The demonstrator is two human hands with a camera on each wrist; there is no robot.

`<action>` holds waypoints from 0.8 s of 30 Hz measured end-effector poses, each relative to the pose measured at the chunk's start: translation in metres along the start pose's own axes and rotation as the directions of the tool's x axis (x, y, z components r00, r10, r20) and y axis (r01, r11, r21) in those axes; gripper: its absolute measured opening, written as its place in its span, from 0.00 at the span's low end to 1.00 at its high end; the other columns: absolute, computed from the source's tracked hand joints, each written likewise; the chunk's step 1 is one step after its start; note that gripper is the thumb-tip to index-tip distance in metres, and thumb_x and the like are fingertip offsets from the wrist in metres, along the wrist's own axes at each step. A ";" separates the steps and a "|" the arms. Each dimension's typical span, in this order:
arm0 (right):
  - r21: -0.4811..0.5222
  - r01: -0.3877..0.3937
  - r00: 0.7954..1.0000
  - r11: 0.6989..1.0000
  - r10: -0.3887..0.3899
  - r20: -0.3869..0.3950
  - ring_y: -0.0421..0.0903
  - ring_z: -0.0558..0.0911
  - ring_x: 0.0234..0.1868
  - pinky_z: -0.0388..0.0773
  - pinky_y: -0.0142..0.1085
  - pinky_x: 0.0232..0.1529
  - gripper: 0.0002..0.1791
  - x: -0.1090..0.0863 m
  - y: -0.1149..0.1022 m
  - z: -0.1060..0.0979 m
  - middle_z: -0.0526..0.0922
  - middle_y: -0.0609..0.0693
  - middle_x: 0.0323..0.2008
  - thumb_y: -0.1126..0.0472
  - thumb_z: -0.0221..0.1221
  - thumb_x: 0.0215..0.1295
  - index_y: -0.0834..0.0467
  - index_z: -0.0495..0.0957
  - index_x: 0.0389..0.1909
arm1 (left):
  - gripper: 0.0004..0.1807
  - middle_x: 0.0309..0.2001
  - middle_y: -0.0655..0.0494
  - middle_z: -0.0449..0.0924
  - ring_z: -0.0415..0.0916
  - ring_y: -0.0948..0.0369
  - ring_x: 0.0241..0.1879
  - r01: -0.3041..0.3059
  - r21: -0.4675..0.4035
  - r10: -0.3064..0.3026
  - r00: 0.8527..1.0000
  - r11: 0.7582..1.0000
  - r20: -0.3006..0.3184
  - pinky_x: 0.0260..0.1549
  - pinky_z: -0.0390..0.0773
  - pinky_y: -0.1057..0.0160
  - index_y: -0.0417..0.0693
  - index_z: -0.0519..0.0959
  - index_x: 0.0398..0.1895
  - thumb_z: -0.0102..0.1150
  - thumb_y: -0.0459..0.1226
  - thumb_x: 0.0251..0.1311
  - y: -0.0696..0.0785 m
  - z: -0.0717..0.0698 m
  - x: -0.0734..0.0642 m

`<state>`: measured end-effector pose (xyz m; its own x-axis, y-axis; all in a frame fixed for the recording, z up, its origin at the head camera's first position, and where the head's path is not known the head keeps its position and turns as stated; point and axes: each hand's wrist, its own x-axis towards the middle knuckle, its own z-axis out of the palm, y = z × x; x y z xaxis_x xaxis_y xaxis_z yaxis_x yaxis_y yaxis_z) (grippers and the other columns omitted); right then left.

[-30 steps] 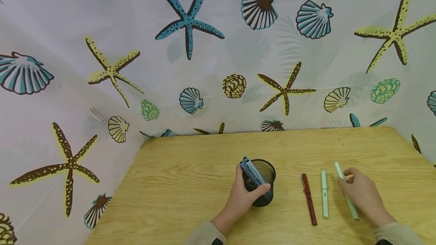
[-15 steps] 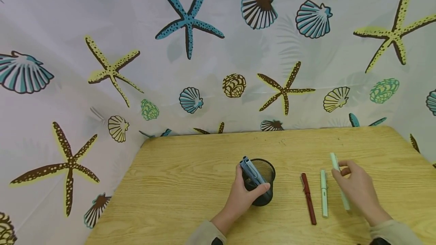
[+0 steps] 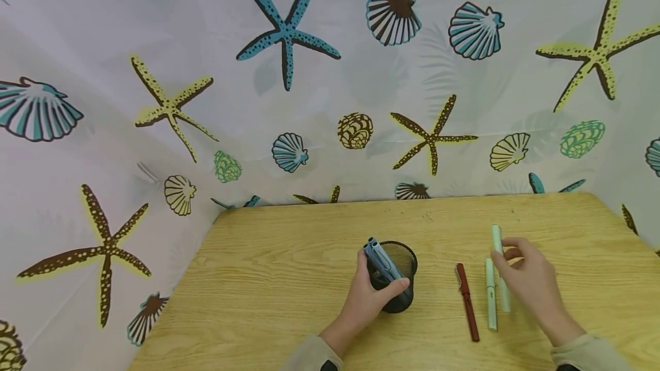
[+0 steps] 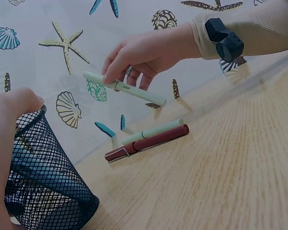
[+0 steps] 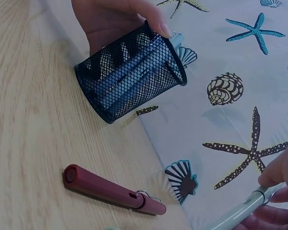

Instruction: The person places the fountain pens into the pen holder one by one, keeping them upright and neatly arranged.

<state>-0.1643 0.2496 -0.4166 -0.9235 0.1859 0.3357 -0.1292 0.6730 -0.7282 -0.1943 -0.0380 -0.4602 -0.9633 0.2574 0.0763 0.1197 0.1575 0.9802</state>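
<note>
I pinch a capped pale green pen (image 4: 132, 91), held aslant, and grip an upright black mesh cup (image 4: 62, 191) of leaning blue pens (image 3: 385, 261).

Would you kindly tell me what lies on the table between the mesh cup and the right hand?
In the head view, a dark red pen and then a pale green pen lie between the mesh cup and the right hand.
</note>
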 end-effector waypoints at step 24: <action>0.100 0.296 0.947 0.950 -0.278 -0.160 0.36 0.76 0.27 0.74 0.28 0.24 0.14 -0.002 -0.038 0.023 0.77 0.49 0.32 0.64 0.62 0.59 0.63 0.75 0.46 | 0.56 0.66 0.46 0.55 0.63 0.53 0.59 0.008 -0.012 -0.008 1.000 1.000 -0.006 0.54 0.67 0.52 0.54 0.31 0.73 0.63 0.49 0.55 0.003 0.002 -0.001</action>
<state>-0.1661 0.2067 -0.4033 -0.7808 0.1032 0.6162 -0.4322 0.6229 -0.6520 -0.1923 -0.0361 -0.4576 -0.9657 0.2502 0.0692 0.1088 0.1478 0.9830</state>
